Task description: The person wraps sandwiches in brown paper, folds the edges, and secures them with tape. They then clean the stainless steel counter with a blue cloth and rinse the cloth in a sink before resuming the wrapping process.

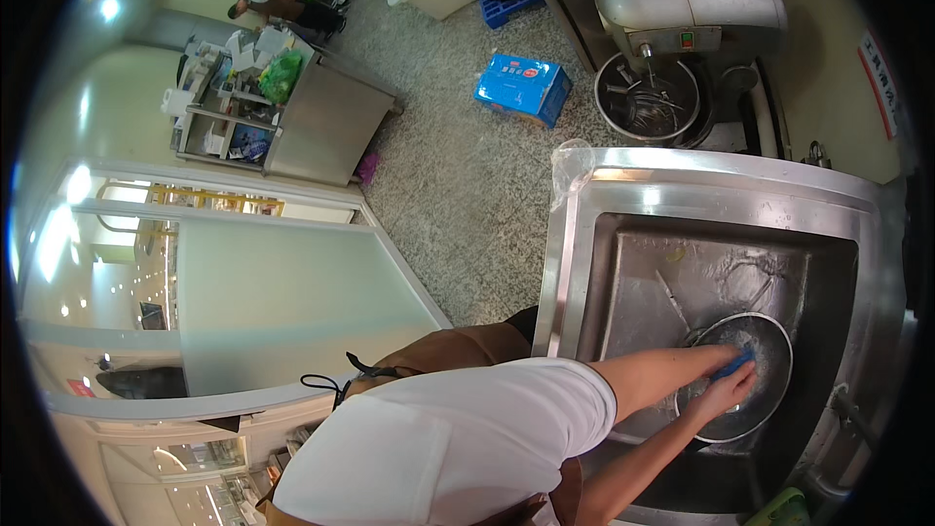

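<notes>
In the sink basin (643,285) lies a round metal bowl (774,402) with water and some froth in it. Both of my hands are down inside its rim. My left hand (724,356), on the upper arm with the white sleeve, grips a wet blue cloth or sponge (733,365); its fingers are partly hidden. From below, my right hand (723,393) reaches in with its fingers closed against the same blue piece. A thin, pale stick-like utensil (672,298) lies in the basin beside the bowl.
A planetary mixer (690,4) with a metal bowl (605,98) stands beyond the sink. A blue cardboard box (522,88) sits on the speckled floor. A green object (781,510) is at the sink's near corner. A person (285,6) stands beyond a cluttered steel counter (329,124).
</notes>
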Demonstrator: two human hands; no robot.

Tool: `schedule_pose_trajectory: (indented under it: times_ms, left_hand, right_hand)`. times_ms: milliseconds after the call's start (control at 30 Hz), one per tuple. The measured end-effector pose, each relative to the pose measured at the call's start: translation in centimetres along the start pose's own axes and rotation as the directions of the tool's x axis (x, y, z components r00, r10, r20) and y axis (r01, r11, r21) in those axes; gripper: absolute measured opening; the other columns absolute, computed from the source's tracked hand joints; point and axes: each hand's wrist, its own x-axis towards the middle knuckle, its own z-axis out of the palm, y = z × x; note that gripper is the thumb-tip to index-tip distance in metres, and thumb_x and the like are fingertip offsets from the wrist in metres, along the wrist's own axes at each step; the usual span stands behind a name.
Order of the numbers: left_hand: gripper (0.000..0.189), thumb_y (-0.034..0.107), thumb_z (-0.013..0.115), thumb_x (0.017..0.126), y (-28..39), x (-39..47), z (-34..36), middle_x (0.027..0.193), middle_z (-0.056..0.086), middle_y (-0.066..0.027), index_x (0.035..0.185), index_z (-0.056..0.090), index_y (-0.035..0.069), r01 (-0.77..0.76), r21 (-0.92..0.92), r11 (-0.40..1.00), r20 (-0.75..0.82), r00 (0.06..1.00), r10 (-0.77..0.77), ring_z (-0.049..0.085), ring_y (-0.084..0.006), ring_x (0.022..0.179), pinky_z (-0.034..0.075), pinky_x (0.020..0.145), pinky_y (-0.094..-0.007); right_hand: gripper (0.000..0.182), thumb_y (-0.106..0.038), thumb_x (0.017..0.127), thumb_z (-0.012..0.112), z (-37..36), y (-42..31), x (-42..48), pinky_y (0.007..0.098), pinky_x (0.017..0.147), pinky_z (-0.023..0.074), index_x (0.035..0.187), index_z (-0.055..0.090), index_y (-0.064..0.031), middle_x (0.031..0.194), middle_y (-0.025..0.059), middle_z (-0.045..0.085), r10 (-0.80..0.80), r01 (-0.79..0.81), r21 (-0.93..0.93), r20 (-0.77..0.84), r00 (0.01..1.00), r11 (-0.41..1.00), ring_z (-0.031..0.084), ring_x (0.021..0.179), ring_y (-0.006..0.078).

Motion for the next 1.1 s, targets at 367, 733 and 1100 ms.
schedule_pose_trajectory:
  times_ms: [367, 733, 1100]
  left_hand:
    - [0.038, 0.023, 0.056, 0.091, -0.8, -2.2, 1.4, 0.122, 0.062, -0.0204, 0.125, 0.053, 0.006, -0.188, 0.095, 0.978, -0.153, 0.968, 0.200, 0.060, -0.0366, 0.109, 0.048, 0.091, -0.0463]
    - [0.026, 0.027, 0.061, 0.094, 2.7, -7.8, -2.0, 0.093, 0.070, -0.0074, 0.097, 0.073, 0.005, -0.070, 0.022, 0.997, 0.254, 0.965, 0.063, 0.062, -0.0174, 0.086, 0.050, 0.078, -0.0375]
    - [0.030, 0.034, 0.043, 0.105, 2.9, -3.5, -3.8, 0.097, 0.066, -0.0062, 0.104, 0.062, 0.011, 0.297, -0.350, 0.888, 0.313, 0.931, -0.188, 0.062, -0.0182, 0.088, 0.053, 0.076, -0.0372]
  right_hand:
    - [0.043, -0.041, 0.096, 0.060, -8.2, 17.7, 10.1, 0.0505, 0.079, 0.0529, 0.120, 0.061, -0.0050, 0.110, 0.0265, 0.066, -0.424, 0.282, -0.651, -0.068, 0.903, 0.705, 0.065, 0.095, 0.0433]
    - [0.029, -0.024, 0.094, 0.058, -7.2, 11.8, 6.4, 0.0446, 0.084, 0.0492, 0.104, 0.068, 0.0008, 0.104, 0.0204, 0.069, -0.141, 0.085, -0.530, -0.066, 0.988, 0.844, 0.066, 0.095, 0.0320]
    - [0.029, -0.031, 0.097, 0.057, 0.0, -4.2, -2.2, 0.0506, 0.080, 0.0495, 0.114, 0.057, -0.0070, 0.093, 0.0236, 0.068, 0.005, -0.025, -0.391, -0.054, 0.999, 0.920, 0.064, 0.088, 0.0478]
